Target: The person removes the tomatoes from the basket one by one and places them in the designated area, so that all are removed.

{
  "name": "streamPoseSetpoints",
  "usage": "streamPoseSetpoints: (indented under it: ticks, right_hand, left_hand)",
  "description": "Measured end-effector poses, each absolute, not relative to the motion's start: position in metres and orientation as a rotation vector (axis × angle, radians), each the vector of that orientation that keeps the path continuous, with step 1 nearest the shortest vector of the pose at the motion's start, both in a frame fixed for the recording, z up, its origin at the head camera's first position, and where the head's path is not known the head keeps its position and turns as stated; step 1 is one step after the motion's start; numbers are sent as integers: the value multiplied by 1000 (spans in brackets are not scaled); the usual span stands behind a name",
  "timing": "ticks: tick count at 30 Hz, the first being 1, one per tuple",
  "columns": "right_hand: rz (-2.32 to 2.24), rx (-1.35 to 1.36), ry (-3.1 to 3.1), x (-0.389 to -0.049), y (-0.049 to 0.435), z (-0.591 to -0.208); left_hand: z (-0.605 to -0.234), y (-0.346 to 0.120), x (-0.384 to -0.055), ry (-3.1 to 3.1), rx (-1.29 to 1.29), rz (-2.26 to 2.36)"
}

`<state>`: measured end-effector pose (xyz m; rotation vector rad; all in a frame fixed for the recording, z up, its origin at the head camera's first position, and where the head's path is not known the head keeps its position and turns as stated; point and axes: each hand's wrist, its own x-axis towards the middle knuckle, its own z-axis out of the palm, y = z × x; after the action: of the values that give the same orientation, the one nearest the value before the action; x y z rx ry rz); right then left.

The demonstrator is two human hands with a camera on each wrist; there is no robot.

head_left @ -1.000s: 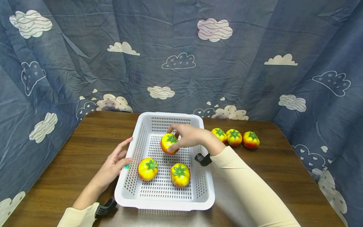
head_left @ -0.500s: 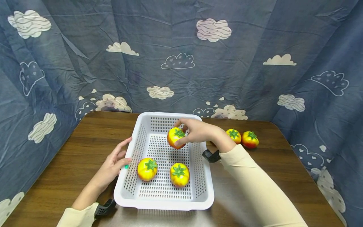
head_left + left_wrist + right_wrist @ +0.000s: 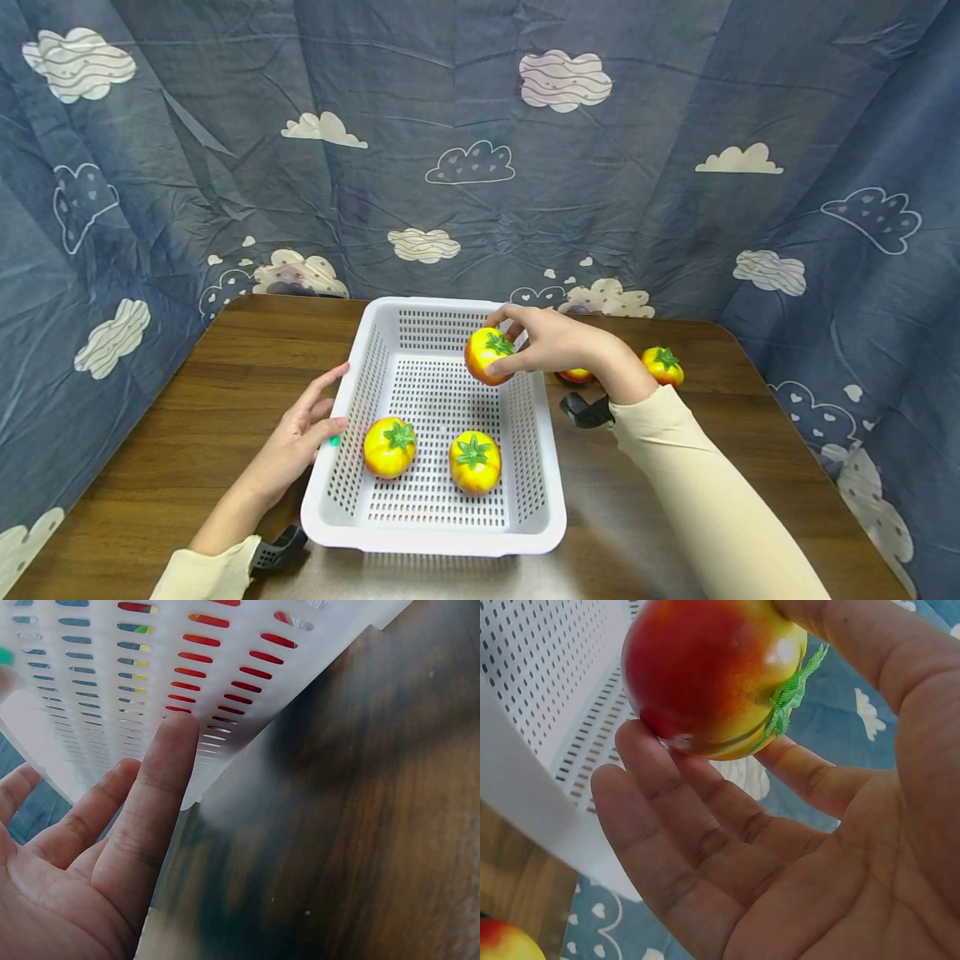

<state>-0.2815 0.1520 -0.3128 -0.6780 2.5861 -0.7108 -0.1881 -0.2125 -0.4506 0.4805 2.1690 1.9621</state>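
Note:
My right hand [image 3: 562, 340] pinches a yellow-red artificial tomato [image 3: 480, 358] with a green cloth-like calyx between thumb and fingers. It holds this tomato high over the right part of a white perforated basket [image 3: 435, 543]. The right wrist view has the tomato [image 3: 705, 671] at the fingertips, its red underside towards the camera. Two more tomatoes rest on the basket floor, one front left [image 3: 387, 450] and one front right [image 3: 474, 471]. My left hand [image 3: 292, 433] touches the basket's left side, its thumb at the rim; extended fingers [image 3: 157, 787] meet the slotted wall.
Right of the basket, one tomato [image 3: 663, 365] sits on the brown wooden table [image 3: 720, 433]. Another tomato [image 3: 576, 376] is partly covered by my right forearm. A blue curtain [image 3: 480, 217] with cloud prints hangs behind the table.
My right hand has lifted the tomato from the basket's middle and carried it right, towards the right rim. The left hand and the two other tomatoes in the basket have stayed put.

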Motion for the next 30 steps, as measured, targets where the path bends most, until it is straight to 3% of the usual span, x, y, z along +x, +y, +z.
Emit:
streamPoseSetpoints:
  ticks: [30]
  right_hand:
    - [-972,-610,2548,-273,209,-325]
  left_hand:
    - [-452,-213,-188,2175,511,1959]
